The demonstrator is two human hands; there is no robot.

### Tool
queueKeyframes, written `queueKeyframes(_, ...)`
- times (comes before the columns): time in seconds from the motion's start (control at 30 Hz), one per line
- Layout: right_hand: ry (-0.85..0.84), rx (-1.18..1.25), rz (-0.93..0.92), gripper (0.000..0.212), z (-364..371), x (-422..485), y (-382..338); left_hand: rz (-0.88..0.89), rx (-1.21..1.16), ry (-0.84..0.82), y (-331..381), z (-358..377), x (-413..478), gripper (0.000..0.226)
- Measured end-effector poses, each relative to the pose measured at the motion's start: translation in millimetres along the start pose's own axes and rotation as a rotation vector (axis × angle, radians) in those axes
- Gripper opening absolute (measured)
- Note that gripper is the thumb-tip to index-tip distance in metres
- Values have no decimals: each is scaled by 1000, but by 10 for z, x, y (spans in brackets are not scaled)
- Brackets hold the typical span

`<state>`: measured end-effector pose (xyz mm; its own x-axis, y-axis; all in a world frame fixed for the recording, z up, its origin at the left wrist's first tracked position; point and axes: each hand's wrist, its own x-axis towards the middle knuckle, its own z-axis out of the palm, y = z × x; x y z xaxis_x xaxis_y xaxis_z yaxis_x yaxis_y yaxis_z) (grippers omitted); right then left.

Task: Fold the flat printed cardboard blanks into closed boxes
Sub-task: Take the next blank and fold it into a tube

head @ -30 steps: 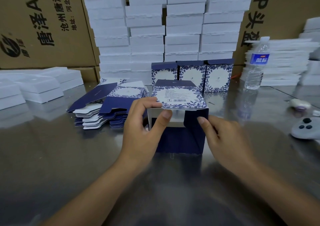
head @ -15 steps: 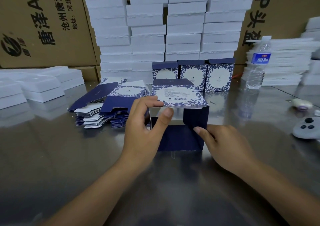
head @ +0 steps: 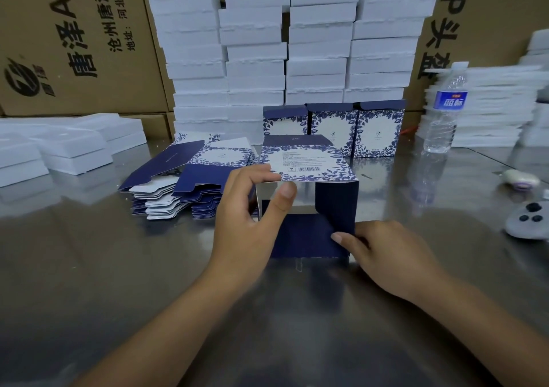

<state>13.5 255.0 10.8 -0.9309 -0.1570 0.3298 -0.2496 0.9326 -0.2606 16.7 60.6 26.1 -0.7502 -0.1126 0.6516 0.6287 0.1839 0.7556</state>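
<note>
My right hand (head: 383,250) is dropping, pinching the side flap (head: 335,205) inward. My left hand (head: 246,214) is still gripping the box (head: 309,161) for closing.

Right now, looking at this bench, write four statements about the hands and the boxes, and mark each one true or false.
1. The left hand pinches the half-folded box's printed top panel. True.
2. The right hand grips the water bottle. False: it holds the box's dark side flap.
3. Three folded boxes stand in a row behind it. True.
4. The flat blanks lie stacked right of the box. False: they lie to its left.
</note>
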Motion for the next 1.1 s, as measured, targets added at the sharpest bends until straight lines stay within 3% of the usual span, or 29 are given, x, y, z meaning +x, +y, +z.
queueKeyframes(0.17, -58, -88, -4, 47, 2, 1, 0, -23, -24, 4, 2, -7, 9, 32)
queueKeyframes(0.43, -25, -15, 2, 47, 11, -4, 22, -59, -33, 6, 19, -14, 10, 28)
queueKeyframes(0.6, -58, 32, -77, 44, 4, -27, -21, -110, -134, 101, 49, -63, 82, 31)
queueKeyframes(0.93, 0, -41, -60, 46, 2, -9, -18, -108, -113, 130, 16, -82, 101, 30)
queueKeyframes(1.1, -33, 53, -110, 43, 34, -22, -14, -128, -95, 176, 43, -98, 121, 30)
